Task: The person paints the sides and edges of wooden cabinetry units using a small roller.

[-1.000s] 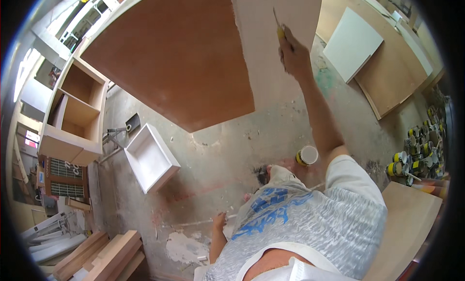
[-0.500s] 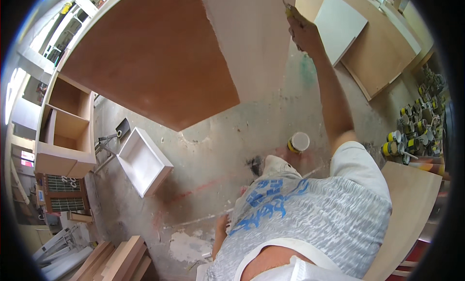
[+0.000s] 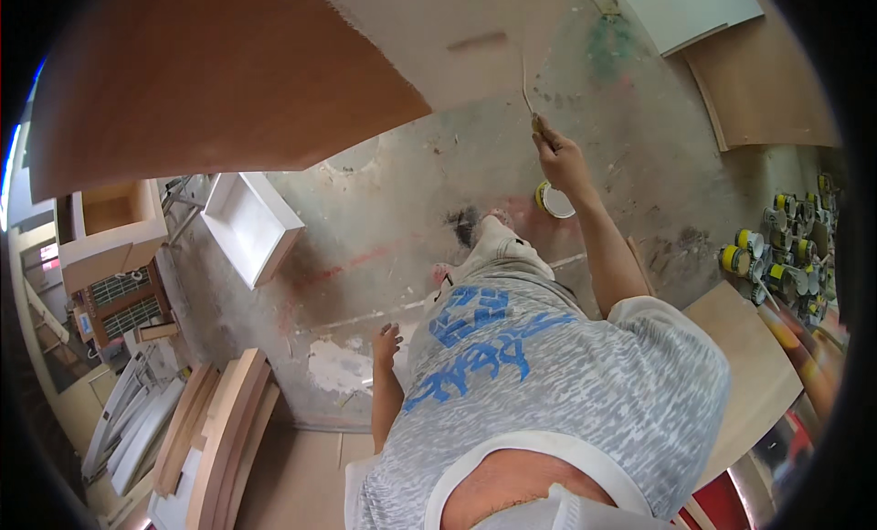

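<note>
My right hand (image 3: 560, 160) is closed round the handle of a paint roller (image 3: 526, 84), whose thin bent wire runs up toward the big board. The roller's head is hard to make out against the white. That board (image 3: 247, 82) is brown on the left, with a ragged-edged white coated part (image 3: 429, 18) on the right carrying a dark bar-shaped mark or shadow. Below my right hand, a yellow and white can (image 3: 555, 201) stands on the floor. My left hand (image 3: 387, 344) hangs low beside my body, holding nothing, its fingers loosely apart.
A white open box (image 3: 251, 228) and a wooden cabinet (image 3: 114, 224) stand to the left. Stacked wooden pieces (image 3: 219, 439) lie at lower left. Several used cans (image 3: 795, 247) crowd the right side. Panels (image 3: 758, 82) lean at upper right, another (image 3: 744, 365) lower down.
My right hand has come down and nearer, away from the board's top, with the roller. My left hand has come further into view. The whole view has shifted.
</note>
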A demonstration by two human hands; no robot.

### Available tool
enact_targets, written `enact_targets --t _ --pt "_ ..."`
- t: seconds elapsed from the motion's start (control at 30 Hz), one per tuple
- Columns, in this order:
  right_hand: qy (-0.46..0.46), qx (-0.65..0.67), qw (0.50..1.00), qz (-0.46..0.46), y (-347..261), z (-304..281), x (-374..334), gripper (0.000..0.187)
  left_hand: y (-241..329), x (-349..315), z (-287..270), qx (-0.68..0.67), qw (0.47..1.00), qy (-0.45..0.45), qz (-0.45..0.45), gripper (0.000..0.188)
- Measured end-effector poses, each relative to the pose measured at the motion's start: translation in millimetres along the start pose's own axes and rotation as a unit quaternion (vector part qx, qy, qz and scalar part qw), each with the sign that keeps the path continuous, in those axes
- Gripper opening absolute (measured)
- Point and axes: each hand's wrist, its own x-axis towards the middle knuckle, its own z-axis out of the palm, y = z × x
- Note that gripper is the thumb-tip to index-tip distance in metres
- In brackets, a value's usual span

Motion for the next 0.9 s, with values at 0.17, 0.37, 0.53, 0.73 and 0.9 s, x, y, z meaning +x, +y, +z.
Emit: enact_targets --t 0.17,0.37,0.53,0.73,0.9 --pt "-0.083 -0.066 0.993 0.053 74 51 54 0.034 25 -37 27 -0.007 0.999 0.035 -0.021 0.06" --pt "-0.186 -0.058 0.962 0.189 109 82 103 0.033 55 -72 52 0.068 0.997 0.041 0.002 0.057" --pt "-0.126 -0.024 0.981 0.145 92 50 76 0.03 78 -63 61 0.122 0.991 0.03 0.042 0.054" --pt "0.009 0.065 0.998 -0.003 14 -14 3 0.037 79 -25 48 0.137 0.988 -0.019 0.071 0.056" --pt "0.04 0.155 0.986 -0.051 -68 -53 -22 0.037 73 15 24 0.112 0.988 -0.029 0.1 0.057"
